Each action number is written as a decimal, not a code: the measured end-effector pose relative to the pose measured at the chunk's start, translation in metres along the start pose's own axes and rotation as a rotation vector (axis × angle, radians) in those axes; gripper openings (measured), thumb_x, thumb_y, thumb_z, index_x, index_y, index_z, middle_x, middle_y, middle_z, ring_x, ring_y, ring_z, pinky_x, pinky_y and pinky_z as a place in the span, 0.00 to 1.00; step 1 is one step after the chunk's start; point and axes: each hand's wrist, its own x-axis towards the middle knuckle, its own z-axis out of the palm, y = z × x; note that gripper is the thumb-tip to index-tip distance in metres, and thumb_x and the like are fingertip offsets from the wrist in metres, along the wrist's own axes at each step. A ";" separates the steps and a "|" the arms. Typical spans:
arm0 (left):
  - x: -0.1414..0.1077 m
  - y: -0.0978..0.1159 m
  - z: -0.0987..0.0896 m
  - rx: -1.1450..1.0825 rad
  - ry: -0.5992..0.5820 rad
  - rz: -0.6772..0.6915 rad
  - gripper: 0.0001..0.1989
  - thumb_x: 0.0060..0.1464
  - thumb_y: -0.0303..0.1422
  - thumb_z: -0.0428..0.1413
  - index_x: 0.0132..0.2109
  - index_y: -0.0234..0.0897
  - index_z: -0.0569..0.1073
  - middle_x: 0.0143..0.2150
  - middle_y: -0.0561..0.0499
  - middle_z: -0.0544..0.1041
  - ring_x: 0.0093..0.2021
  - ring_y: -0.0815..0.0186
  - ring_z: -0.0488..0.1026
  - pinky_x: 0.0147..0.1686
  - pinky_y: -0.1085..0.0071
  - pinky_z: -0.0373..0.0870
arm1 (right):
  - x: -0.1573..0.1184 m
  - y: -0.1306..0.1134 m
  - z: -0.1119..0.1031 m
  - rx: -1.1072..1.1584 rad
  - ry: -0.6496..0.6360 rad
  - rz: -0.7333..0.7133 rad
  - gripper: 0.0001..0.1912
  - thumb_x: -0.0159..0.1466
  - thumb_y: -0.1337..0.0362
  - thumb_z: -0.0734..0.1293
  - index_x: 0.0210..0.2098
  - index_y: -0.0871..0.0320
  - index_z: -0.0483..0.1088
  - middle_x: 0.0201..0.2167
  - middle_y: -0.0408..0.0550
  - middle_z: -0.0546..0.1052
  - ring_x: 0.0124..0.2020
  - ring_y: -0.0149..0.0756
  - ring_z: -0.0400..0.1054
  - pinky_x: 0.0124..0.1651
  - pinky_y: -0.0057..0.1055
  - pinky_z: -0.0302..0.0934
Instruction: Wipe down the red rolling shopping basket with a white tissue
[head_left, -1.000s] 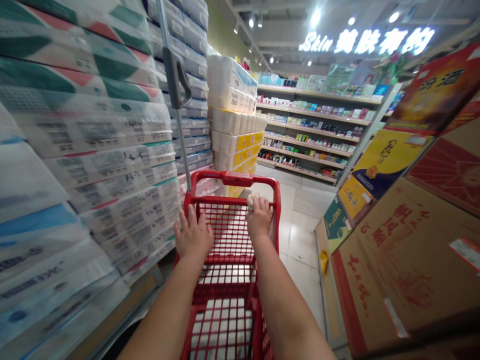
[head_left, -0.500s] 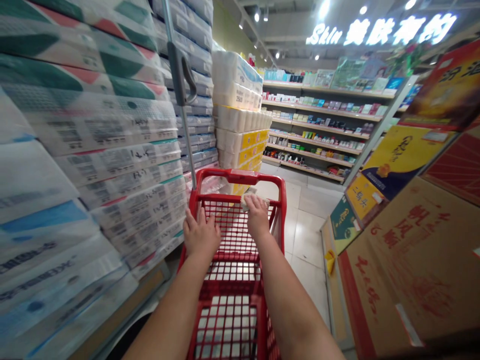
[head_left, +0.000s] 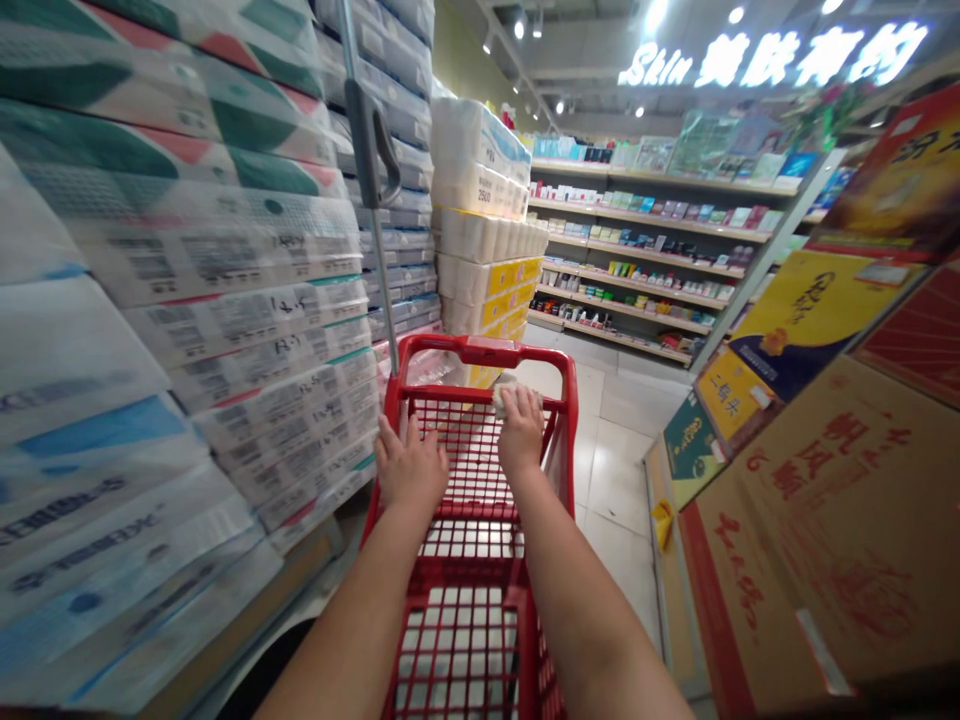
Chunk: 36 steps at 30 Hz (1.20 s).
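Observation:
A red plastic shopping basket trolley (head_left: 572, 430) with grid walls stands in front of me. Its grey pull handle (head_left: 367, 140) rises on a metal pole at the left. My right hand (head_left: 521, 430) presses a pale, crumpled cloth (head_left: 507, 398) onto the top bar of the far grid wall, fingers bent over it. Part of the cloth is hidden under the fingers. Over the left part of the same grid, my left hand (head_left: 411, 465) rests with fingers spread, close to the left rim; nothing shows in it.
Tall stacks of wrapped tissue packs (head_left: 255, 240) line the left side, close to the trolley. Toilet roll packs (head_left: 480, 200) stand ahead. Cardboard cartons (head_left: 840, 500) rise at the right. Shelves of small boxed goods (head_left: 645, 210) stand beyond the tiled floor (head_left: 611, 470).
The view has shifted slightly, so the trolley and both hands appear a little further right. My right hand stays on the cloth at the bar, and my left hand remains spread over the grid.

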 end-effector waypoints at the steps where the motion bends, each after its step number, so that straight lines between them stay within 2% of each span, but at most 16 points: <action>1: 0.000 0.000 0.000 -0.011 -0.006 -0.001 0.19 0.57 0.38 0.48 0.52 0.39 0.76 0.68 0.47 0.59 0.70 0.37 0.35 0.64 0.44 0.46 | -0.001 0.000 0.000 -0.003 -0.013 0.012 0.32 0.63 0.78 0.54 0.64 0.52 0.60 0.67 0.47 0.57 0.70 0.39 0.41 0.68 0.43 0.41; 5: 0.001 0.000 -0.001 -0.036 -0.012 0.002 0.20 0.57 0.37 0.48 0.53 0.38 0.75 0.68 0.47 0.59 0.70 0.38 0.34 0.64 0.44 0.46 | -0.004 -0.003 -0.002 -0.002 -0.100 -0.131 0.31 0.64 0.77 0.55 0.63 0.46 0.61 0.68 0.42 0.56 0.70 0.37 0.41 0.68 0.43 0.40; 10: 0.000 0.000 0.000 -0.032 0.004 -0.003 0.20 0.58 0.38 0.48 0.53 0.38 0.75 0.68 0.46 0.59 0.70 0.38 0.34 0.64 0.44 0.46 | 0.000 0.000 -0.004 -0.033 -0.027 0.096 0.32 0.64 0.73 0.56 0.65 0.45 0.57 0.67 0.43 0.57 0.69 0.44 0.42 0.67 0.52 0.37; 15: 0.002 0.001 0.000 -0.005 0.018 -0.009 0.24 0.58 0.39 0.47 0.59 0.37 0.70 0.70 0.44 0.56 0.71 0.39 0.36 0.64 0.45 0.45 | 0.004 0.003 -0.004 0.025 -0.035 0.096 0.31 0.63 0.75 0.55 0.63 0.45 0.61 0.64 0.43 0.62 0.67 0.42 0.45 0.67 0.50 0.38; 18: 0.019 0.006 0.001 0.022 0.008 0.006 0.30 0.58 0.38 0.47 0.66 0.32 0.60 0.71 0.40 0.51 0.71 0.44 0.39 0.65 0.49 0.45 | 0.002 0.000 -0.002 0.069 -0.019 0.079 0.30 0.62 0.75 0.55 0.62 0.49 0.63 0.64 0.45 0.63 0.67 0.42 0.46 0.67 0.45 0.42; 21: 0.045 0.007 0.006 0.004 -0.047 0.085 0.34 0.57 0.36 0.46 0.68 0.27 0.53 0.70 0.37 0.53 0.71 0.50 0.44 0.66 0.53 0.44 | 0.000 -0.004 -0.001 0.097 -0.022 0.047 0.31 0.62 0.76 0.55 0.62 0.50 0.63 0.63 0.45 0.63 0.66 0.42 0.48 0.66 0.43 0.43; 23: 0.059 0.003 0.011 -0.014 -0.091 0.125 0.34 0.56 0.34 0.46 0.68 0.28 0.53 0.70 0.40 0.56 0.70 0.52 0.48 0.67 0.55 0.44 | -0.001 -0.004 -0.002 0.096 -0.028 0.027 0.31 0.61 0.76 0.56 0.62 0.49 0.63 0.64 0.44 0.63 0.66 0.41 0.48 0.67 0.42 0.43; 25: 0.066 -0.003 0.016 -0.019 -0.082 0.160 0.32 0.55 0.32 0.46 0.67 0.31 0.55 0.68 0.43 0.59 0.69 0.54 0.49 0.67 0.57 0.42 | -0.001 -0.003 -0.004 0.092 -0.039 -0.001 0.31 0.61 0.76 0.56 0.61 0.49 0.63 0.64 0.42 0.63 0.66 0.40 0.48 0.67 0.40 0.43; 29: 0.063 -0.014 0.023 -0.012 -0.015 0.192 0.31 0.54 0.30 0.46 0.65 0.32 0.59 0.67 0.43 0.61 0.68 0.55 0.51 0.68 0.58 0.40 | 0.002 -0.004 -0.007 0.074 -0.036 0.003 0.29 0.63 0.74 0.56 0.60 0.45 0.64 0.62 0.39 0.66 0.64 0.37 0.51 0.68 0.42 0.40; 32: 0.060 -0.014 0.023 -0.023 -0.006 0.189 0.32 0.52 0.30 0.47 0.65 0.30 0.58 0.67 0.43 0.60 0.68 0.54 0.50 0.68 0.56 0.41 | 0.001 -0.011 -0.004 0.046 -0.009 0.055 0.29 0.63 0.73 0.56 0.61 0.46 0.62 0.63 0.41 0.63 0.66 0.40 0.48 0.68 0.44 0.37; 36: 0.057 -0.013 0.024 -0.054 0.020 0.176 0.32 0.53 0.30 0.46 0.65 0.32 0.58 0.67 0.44 0.60 0.68 0.55 0.49 0.68 0.56 0.41 | -0.002 -0.022 0.003 0.051 -0.089 -0.159 0.29 0.64 0.72 0.57 0.63 0.46 0.60 0.66 0.39 0.59 0.68 0.38 0.44 0.69 0.41 0.33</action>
